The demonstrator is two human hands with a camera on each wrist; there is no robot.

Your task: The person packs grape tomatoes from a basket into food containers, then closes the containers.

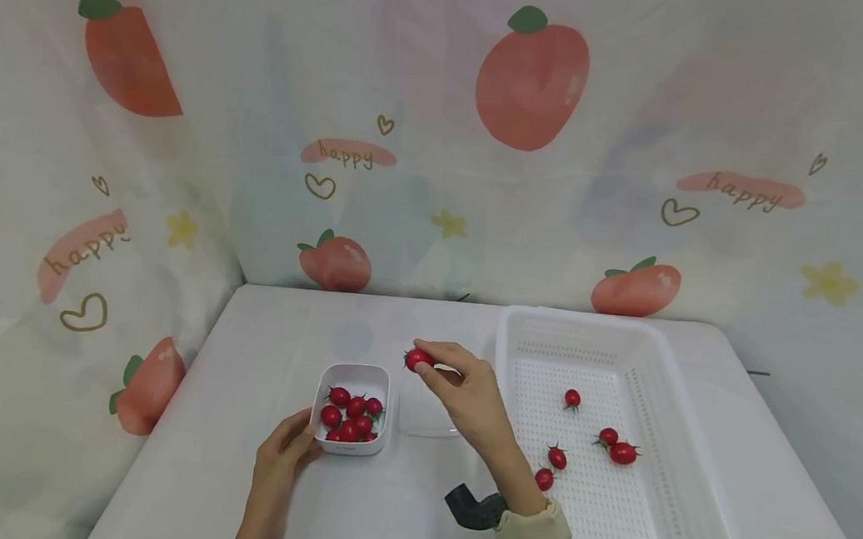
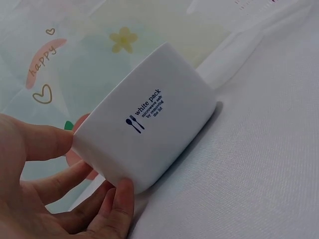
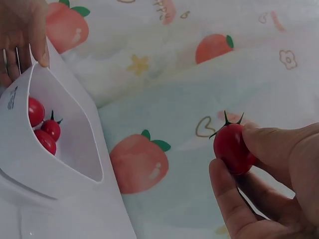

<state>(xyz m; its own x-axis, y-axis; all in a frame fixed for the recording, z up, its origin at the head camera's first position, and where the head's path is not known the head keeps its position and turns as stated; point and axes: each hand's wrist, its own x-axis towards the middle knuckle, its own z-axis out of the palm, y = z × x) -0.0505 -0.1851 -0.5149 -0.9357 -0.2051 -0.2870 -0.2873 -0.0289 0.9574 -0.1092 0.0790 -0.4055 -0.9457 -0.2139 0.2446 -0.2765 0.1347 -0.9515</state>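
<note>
In the head view, my left hand (image 1: 285,451) holds the near left corner of a small white food container (image 1: 353,370). Printed "white pack" lettering shows on the container (image 2: 169,134) in the left wrist view, where the fingers (image 2: 124,199) rest against its wall. Several cherry tomatoes (image 1: 348,429) with green stems lie inside. Higher and to the right, my right hand (image 1: 471,393) pinches one cherry tomato (image 3: 233,149) between thumb and fingers, its green calyx pointing up in the right wrist view. This tomato is apart from the container and to its right.
A large white perforated basket (image 1: 689,454) stands on the right of the white table (image 1: 201,454), with several cherry tomatoes (image 1: 623,453) scattered in it. A clear, flat-looking piece (image 1: 424,419) lies beside the container, partly behind my right hand. A fruit-printed cloth (image 1: 429,94) hangs behind.
</note>
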